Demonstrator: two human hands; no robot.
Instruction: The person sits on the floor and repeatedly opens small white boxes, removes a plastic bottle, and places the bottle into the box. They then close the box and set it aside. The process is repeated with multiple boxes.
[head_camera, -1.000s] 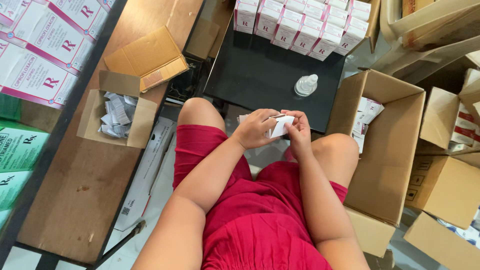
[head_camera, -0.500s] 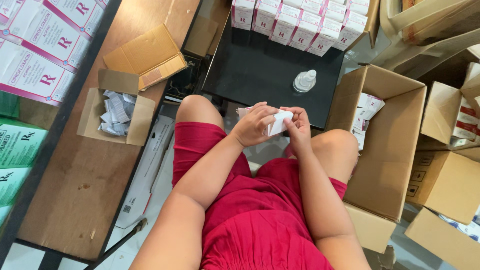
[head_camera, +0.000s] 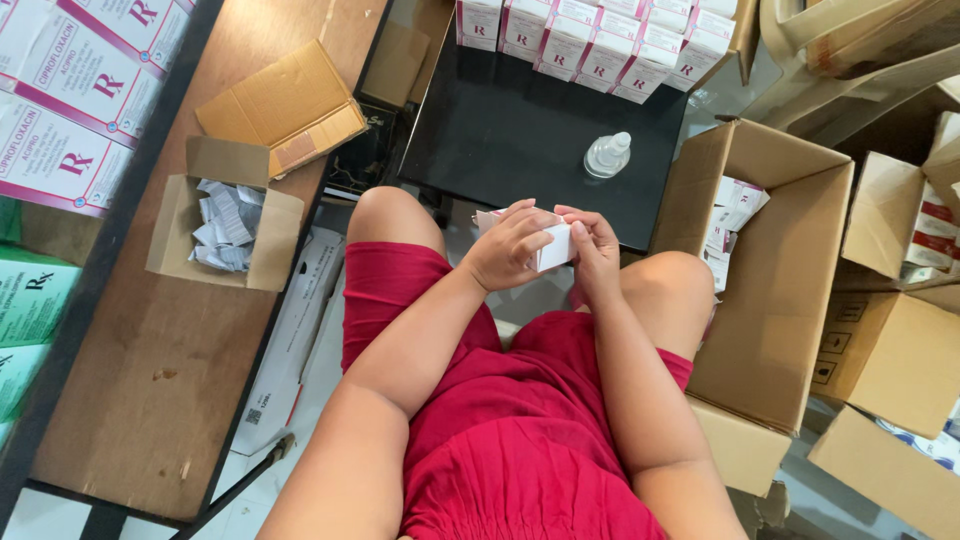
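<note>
Both hands, left hand (head_camera: 512, 250) and right hand (head_camera: 592, 250), are clamped on a small white carton (head_camera: 553, 246) above the knees. Beyond it, finished cartons (head_camera: 600, 45) line the black tabletop (head_camera: 500, 130); one clear bottle (head_camera: 607, 155) waits unpacked.

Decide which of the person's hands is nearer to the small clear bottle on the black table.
Right. The right hand sits just below the bottle, while the left hand is farther over, across the small white box.
</note>
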